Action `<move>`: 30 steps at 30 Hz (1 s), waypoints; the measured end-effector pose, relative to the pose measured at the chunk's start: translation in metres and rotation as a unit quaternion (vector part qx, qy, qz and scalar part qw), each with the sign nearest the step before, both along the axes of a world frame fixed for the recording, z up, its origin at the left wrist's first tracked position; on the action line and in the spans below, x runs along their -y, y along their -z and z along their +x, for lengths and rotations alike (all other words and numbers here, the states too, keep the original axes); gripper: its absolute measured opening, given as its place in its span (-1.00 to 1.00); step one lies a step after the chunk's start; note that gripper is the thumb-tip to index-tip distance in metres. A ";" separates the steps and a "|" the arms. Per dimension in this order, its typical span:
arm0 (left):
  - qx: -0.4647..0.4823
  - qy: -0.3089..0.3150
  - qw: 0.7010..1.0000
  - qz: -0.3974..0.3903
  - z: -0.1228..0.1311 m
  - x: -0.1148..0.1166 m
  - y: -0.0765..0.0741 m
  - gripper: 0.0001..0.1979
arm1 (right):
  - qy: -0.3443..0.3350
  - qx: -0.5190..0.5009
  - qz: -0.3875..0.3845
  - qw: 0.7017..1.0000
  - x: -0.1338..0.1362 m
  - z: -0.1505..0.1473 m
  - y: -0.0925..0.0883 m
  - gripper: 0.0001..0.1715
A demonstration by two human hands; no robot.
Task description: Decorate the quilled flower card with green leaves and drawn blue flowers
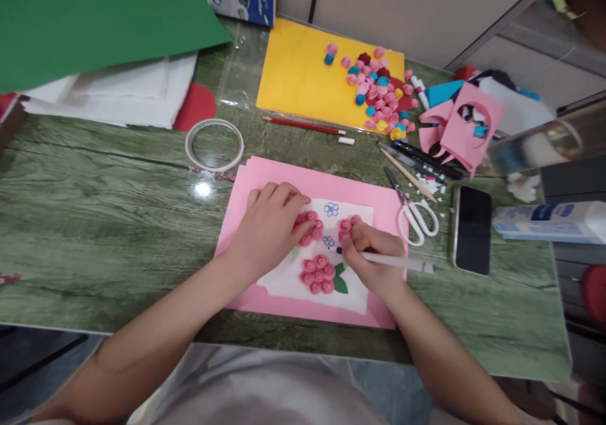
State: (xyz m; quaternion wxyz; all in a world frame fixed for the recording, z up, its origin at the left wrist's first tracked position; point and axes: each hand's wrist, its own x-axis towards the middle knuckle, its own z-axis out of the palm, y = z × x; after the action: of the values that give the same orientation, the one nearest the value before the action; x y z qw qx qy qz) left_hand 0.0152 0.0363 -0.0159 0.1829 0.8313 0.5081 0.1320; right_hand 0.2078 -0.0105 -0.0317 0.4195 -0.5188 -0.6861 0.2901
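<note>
A white sheet (284, 280) lies on pink paper (369, 188) and bears clusters of pink rolled flowers (317, 274), green leaves (341, 281) and two small blue drawn flowers (331, 209). My left hand (274, 223) rests flat over the sheet's upper left, fingers spread, its tips beside one pink cluster. In my right hand (376, 254) is a white pen (402, 261), gripped between thumb and fingers. The pen's dark tip end points left, close to the lower blue flower. My right fingers partly hide the right-hand cluster.
White-handled scissors (416, 221) and a phone (472, 229) lie to the right. Tape (214, 145) is at the upper left. Yellow paper (298, 71) with loose rolls, a red pencil (307, 125) and pink scraps (473, 128) are further back.
</note>
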 end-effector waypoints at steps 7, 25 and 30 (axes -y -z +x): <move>-0.001 -0.002 1.000 -0.006 0.000 0.000 0.001 -0.73 | 0.001 0.045 0.016 0.999 -0.001 -0.002 -0.002 -0.60; -0.005 0.002 1.000 0.003 0.000 0.000 0.000 -0.74 | -0.038 0.057 0.037 0.997 -0.005 -0.003 -0.007 -0.58; -0.006 0.002 1.000 0.001 0.000 0.000 0.000 -0.74 | -0.031 0.059 0.029 0.997 -0.004 -0.002 -0.007 -0.59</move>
State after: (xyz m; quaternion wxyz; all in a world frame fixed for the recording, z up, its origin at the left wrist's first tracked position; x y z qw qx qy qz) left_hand 0.0155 0.0362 -0.0158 0.1789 0.8335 0.5071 0.1272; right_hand 0.2054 -0.0060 -0.0247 0.3836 -0.5015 -0.7335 0.2517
